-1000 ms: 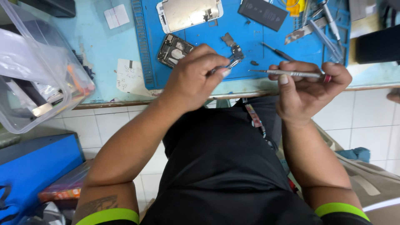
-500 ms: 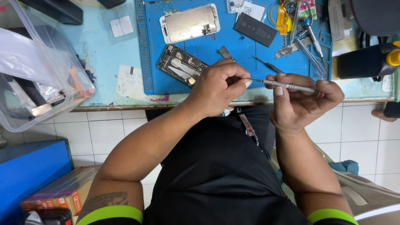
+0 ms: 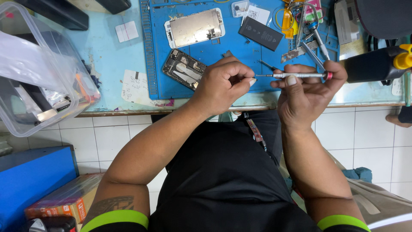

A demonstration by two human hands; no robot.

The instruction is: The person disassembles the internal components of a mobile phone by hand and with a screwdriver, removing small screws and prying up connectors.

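My right hand (image 3: 307, 88) grips a slim silver screwdriver (image 3: 300, 75), held level with its tip pointing left. My left hand (image 3: 223, 83) is pinched closed right at that tip; what sits between its fingers is too small to see. Both hands hover over the near edge of a blue work mat (image 3: 240, 47). On the mat lie an opened phone body (image 3: 183, 74) just left of my left hand, a detached phone screen (image 3: 195, 27) farther back, and a black battery (image 3: 260, 33).
A clear plastic bin (image 3: 38, 73) with parts sits at the left of the bench. Tweezers and other tools (image 3: 309, 38) cluster at the mat's back right, beside a black and yellow tool (image 3: 377, 64). Blue case (image 3: 30, 180) and boxes stand on the tiled floor.
The view has tilted so the bench shows more fully. My hands stay together at the screwdriver's tip, with the left fingers pinching closer on it.
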